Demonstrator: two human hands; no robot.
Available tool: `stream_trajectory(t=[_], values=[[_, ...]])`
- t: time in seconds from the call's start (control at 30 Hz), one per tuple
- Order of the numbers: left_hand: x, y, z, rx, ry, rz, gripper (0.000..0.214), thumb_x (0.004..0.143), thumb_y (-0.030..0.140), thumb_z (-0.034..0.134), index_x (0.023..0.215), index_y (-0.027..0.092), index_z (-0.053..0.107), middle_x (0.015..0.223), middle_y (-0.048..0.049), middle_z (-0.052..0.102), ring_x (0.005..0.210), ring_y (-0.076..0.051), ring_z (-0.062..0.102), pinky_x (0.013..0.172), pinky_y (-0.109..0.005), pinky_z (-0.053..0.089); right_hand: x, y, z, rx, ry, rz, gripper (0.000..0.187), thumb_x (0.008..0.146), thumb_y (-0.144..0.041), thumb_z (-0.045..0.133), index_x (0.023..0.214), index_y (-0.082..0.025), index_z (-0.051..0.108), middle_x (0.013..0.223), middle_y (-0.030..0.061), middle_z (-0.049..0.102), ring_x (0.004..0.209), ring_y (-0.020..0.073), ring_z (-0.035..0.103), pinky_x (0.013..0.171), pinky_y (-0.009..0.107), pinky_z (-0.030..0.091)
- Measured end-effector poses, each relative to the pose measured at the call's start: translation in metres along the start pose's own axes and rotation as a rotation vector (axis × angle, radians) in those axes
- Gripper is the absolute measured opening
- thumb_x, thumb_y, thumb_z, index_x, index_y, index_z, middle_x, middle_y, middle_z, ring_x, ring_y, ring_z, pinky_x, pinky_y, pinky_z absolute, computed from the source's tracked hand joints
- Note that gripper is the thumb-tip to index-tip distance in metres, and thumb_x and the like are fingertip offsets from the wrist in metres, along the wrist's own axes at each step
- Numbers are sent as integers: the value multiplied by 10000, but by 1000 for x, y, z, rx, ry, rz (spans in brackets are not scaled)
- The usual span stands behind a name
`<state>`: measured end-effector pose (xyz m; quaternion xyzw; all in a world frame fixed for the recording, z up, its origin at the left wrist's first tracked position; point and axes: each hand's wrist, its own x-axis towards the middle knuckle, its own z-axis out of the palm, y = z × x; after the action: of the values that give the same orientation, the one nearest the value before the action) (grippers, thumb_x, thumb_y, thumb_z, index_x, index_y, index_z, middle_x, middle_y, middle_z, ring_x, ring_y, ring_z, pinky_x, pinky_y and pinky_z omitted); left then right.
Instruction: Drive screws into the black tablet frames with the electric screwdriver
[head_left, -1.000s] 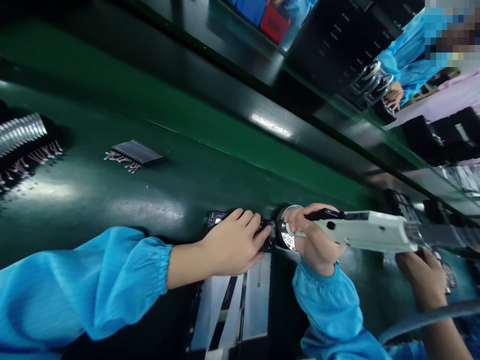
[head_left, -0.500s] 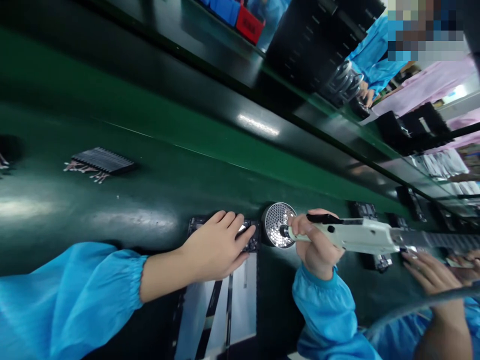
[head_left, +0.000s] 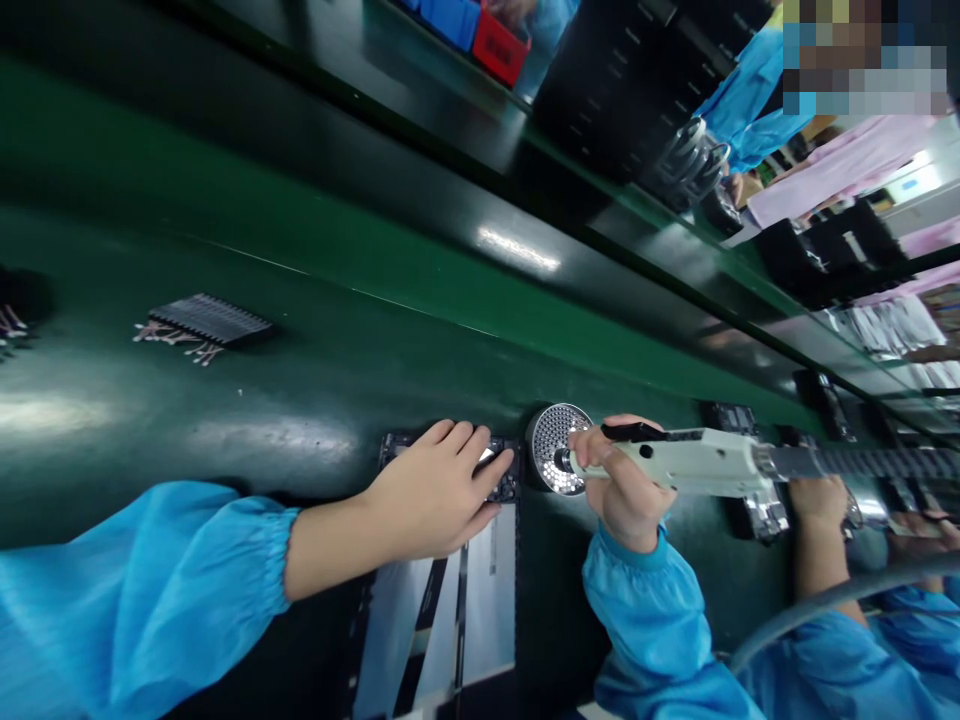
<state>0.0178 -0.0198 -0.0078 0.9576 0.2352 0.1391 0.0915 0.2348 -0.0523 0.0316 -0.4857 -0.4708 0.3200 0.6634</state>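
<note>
My left hand (head_left: 431,490) lies flat, fingers stretched out, pressing on the top end of a dark device (head_left: 450,610) with silver panels that rests on the green belt. My right hand (head_left: 619,480) is wrapped round a white electric screwdriver (head_left: 694,460). The screwdriver's tip points at a round perforated metal dish (head_left: 555,460) that sits just right of the device. Both my sleeves are bright blue.
A black comb-like part with pink leads (head_left: 202,322) lies on the green conveyor belt (head_left: 300,300) at far left. Another person's hand (head_left: 821,500) works on a device (head_left: 765,515) to my right. Across the belt, a blue-sleeved person handles metal rings (head_left: 694,150).
The view has shifted left since a second ago, then settled. The screwdriver tip has edged slightly nearer the perforated dish. The neighbour's hand has moved in toward the device on the right.
</note>
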Motion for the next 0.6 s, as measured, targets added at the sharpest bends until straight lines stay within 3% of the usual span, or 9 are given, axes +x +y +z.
stream_trajectory(t=[0.5, 0.6], values=[[0, 0, -1, 18, -14, 6, 515, 1010, 449, 484, 1393, 124, 598, 1206, -206, 665, 1065, -362, 639, 879, -485, 520, 0, 1, 1, -26, 30, 9, 166, 768, -105, 657, 900, -205, 642, 562, -52, 562, 504, 148, 546, 609, 347, 530], [0, 0, 0, 16, -5, 4, 527, 1011, 454, 479, 1396, 114, 595, 1196, -210, 665, 1051, -362, 638, 875, -487, 513, 0, 0, -1, -29, 14, -4, 201, 780, -112, 648, 958, -205, 658, 570, -50, 566, 506, 148, 544, 621, 350, 527]])
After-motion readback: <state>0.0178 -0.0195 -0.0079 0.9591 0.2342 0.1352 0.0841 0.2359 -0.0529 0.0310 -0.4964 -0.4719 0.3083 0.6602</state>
